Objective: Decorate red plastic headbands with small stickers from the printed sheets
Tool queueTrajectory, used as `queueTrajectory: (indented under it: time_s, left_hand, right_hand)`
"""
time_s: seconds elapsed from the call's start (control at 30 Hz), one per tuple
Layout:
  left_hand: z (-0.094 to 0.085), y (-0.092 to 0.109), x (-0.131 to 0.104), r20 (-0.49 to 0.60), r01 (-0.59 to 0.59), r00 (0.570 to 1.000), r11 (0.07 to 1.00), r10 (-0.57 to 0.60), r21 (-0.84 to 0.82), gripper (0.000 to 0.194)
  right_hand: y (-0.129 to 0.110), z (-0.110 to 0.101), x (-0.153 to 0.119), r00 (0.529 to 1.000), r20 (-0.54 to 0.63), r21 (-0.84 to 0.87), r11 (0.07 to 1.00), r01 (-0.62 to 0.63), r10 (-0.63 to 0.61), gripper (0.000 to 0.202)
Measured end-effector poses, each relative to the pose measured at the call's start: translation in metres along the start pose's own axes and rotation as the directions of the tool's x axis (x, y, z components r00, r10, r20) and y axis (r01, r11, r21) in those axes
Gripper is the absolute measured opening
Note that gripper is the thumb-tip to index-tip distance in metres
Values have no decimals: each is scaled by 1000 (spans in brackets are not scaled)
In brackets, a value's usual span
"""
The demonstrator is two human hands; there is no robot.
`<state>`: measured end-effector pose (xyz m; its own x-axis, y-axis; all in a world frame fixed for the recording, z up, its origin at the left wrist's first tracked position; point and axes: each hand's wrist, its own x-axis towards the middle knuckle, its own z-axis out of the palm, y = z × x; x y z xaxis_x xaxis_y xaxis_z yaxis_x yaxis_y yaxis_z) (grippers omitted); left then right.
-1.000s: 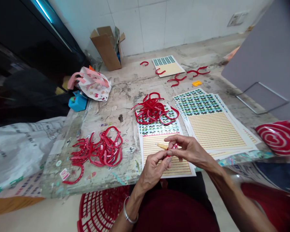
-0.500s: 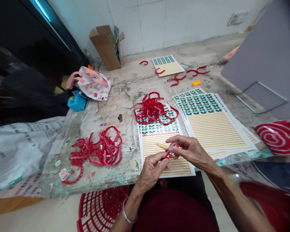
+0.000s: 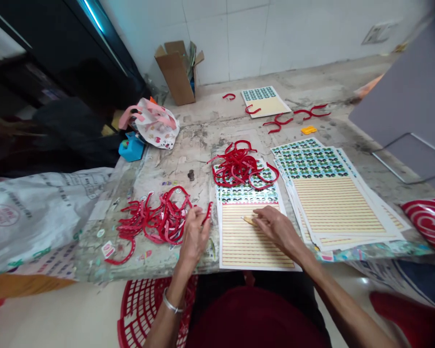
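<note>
Left hand (image 3: 195, 234) is pinching a curved red band (image 3: 208, 212) with pale dots, right beside the tangled band pile (image 3: 166, 220); right hand (image 3: 278, 231) has a slim yellowish tool (image 3: 250, 221) in a narrow grip over the striped sheet (image 3: 253, 249). I'd keep that tip light so it doesn't nick the paper. Bands look smooth and springy, sheet flat, table (image 3: 203, 130) pretty scuffed.

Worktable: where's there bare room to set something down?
A broad free patch lies between the pink-handled bag and the middle heap of red bands; another separates that heap from the small sheet behind. The front is crowded: left heap, left hand, right hand, lined sheets.
</note>
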<state>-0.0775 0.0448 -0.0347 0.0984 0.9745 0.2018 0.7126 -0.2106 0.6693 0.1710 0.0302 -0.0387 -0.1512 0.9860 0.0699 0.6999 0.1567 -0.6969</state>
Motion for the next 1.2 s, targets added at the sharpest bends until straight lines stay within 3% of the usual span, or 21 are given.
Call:
queueTrajectory:
  time_s: [0.1, 0.23, 0.4, 0.57, 0.67, 0.77, 0.87, 1.0, 1.2]
  left_hand:
    - [-2, -23, 4, -44, -32, 998, 964, 45, 263, 11]
    - [-2, -16, 7, 27, -70, 998, 930, 64, 361, 16]
    - [13, 17, 46, 62, -69, 996, 987, 60, 146, 18]
    - [43, 21, 98, 55, -18, 998, 998, 21, -53, 21]
    - [45, 19, 106, 74, -23, 997, 982, 37, -188, 15]
    - [36, 23, 96, 113, 23, 993, 931, 19, -364, 5]
    - [31, 33, 80, 178, 143, 983, 820, -51, -554, 13]
    - [37, 53, 64, 270, 282, 957, 571, -108, -770, 26]
    - [56, 78, 52, 355, 382, 922, 196, -156, -903, 27]
  right_hand:
    - [-4, 14, -1, 998, 31, -164, 985, 63, -59, 15]
    - [-9, 23, 1, 998, 23, -142, 987, 68, -66, 12]
    - [-9, 16, 1, 997, 54, 110, 992, -57, 51, 9]
    - [-7, 12, -7, 993, 13, 198, 973, -115, 114, 9]
    - [-2, 12, -12, 992, 15, 265, 956, -124, 125, 11]
    - [2, 11, -11, 989, -1, 355, 924, -139, 149, 15]
    - [-2, 6, -1, 989, -21, 436, 891, -124, 148, 19]
    - [-21, -1, 15, 985, -86, 477, 874, -90, 149, 23]
    - [-34, 1, 23, 968, -210, 510, 860, -13, 139, 34]
